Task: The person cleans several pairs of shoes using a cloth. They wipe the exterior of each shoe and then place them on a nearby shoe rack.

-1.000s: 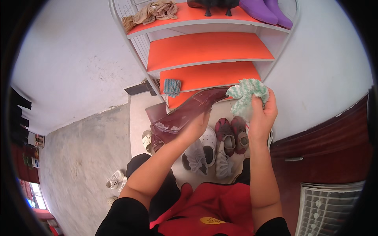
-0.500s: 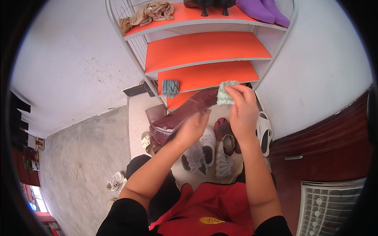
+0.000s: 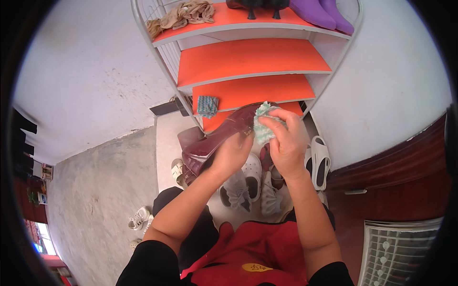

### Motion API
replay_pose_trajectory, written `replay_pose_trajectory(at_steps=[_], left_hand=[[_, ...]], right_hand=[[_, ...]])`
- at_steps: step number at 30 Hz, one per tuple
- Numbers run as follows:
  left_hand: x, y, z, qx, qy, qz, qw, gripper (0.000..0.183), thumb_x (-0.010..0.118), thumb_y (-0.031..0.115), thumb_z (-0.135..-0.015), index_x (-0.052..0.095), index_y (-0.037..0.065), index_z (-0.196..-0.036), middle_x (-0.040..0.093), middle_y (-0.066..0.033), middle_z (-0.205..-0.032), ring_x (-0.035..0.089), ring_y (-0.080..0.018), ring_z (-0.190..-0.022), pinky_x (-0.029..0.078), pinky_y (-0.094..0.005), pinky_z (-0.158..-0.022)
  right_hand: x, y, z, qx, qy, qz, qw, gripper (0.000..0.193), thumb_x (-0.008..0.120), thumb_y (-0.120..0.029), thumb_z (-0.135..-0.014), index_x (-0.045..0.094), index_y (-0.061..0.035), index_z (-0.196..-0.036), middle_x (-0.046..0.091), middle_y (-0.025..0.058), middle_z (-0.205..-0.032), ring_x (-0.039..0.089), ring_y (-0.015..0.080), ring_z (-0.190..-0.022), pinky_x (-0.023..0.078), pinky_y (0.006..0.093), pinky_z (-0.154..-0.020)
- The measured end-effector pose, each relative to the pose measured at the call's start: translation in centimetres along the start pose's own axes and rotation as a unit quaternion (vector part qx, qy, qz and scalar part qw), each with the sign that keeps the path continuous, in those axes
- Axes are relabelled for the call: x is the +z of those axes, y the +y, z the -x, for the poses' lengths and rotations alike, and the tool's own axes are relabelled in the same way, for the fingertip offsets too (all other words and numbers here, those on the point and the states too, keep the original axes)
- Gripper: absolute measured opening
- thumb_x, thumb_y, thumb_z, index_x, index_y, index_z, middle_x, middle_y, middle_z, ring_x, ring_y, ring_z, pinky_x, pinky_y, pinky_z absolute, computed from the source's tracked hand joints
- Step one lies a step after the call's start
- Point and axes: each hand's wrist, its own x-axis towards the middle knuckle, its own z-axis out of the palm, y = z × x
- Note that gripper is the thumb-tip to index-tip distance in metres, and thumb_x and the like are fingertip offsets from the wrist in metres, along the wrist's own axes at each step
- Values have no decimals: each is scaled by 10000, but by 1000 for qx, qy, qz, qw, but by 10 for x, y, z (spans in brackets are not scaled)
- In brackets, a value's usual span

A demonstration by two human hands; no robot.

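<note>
My left hand (image 3: 233,153) is closed around a burgundy heeled boot (image 3: 222,135), which it holds up on its side in front of the rack. The chunky heel points left and the toe end lies to the right; my fingers partly hide the near side. A green-and-white cloth (image 3: 263,129) is pinched in my right hand (image 3: 289,143), bunched up and pressed against the toe end of the boot. Beneath my hands several pairs of shoes stand on the pale floor, among them a white clog (image 3: 252,171) and a grey-white sneaker (image 3: 271,200).
An orange-shelved rack (image 3: 253,59) stands ahead, with a folded blue-grey cloth (image 3: 208,106) on a lower shelf. Purple boots (image 3: 317,13), black heeled shoes (image 3: 257,5) and tan fabric (image 3: 188,15) lie on top. White slides (image 3: 320,164) lean at right, beside a dark red door (image 3: 391,190).
My right hand has drawn the green-and-white cloth slightly left and down along the toe end, and the cloth is now more crumpled. My left hand keeps its hold on the boot.
</note>
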Motion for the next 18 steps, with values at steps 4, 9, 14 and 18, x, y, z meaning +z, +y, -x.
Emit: replay_pose_trajectory(at_steps=[4,9,14,18], left_hand=[[1,7,-1,8,-3,-3,1000,154,528,69,-861,582,-37,-959,608,-216,-852,579,-361,-782,453,-386,-688],[4,-8,4,21,-1,-10,1000,175,536,115,-885,584,-34,-963,611,-210,-851,576,-362,-773,453,-381,-685],[0,8,1,-39,-11,-30,999,203,532,156,-903,581,-30,-967,605,-217,-858,571,-365,-790,451,-376,-692],[1,-4,0,14,19,-35,999,160,595,115,-878,611,17,-1003,574,-17,-763,494,-114,-681,423,-265,-635]], right_hand=[[0,0,2,55,1,-34,998,358,556,101,-600,646,-69,-903,568,79,-941,578,281,-822,492,365,-665],[1,-6,1,16,-19,-12,1000,351,559,99,-604,644,-68,-901,563,78,-952,576,283,-837,490,367,-677],[-11,14,-2,91,5,27,996,359,525,122,-615,640,-57,-904,558,82,-958,569,280,-860,487,357,-689],[-12,25,-1,112,53,-40,992,375,491,141,-621,636,-41,-915,561,90,-956,566,282,-865,482,355,-701]])
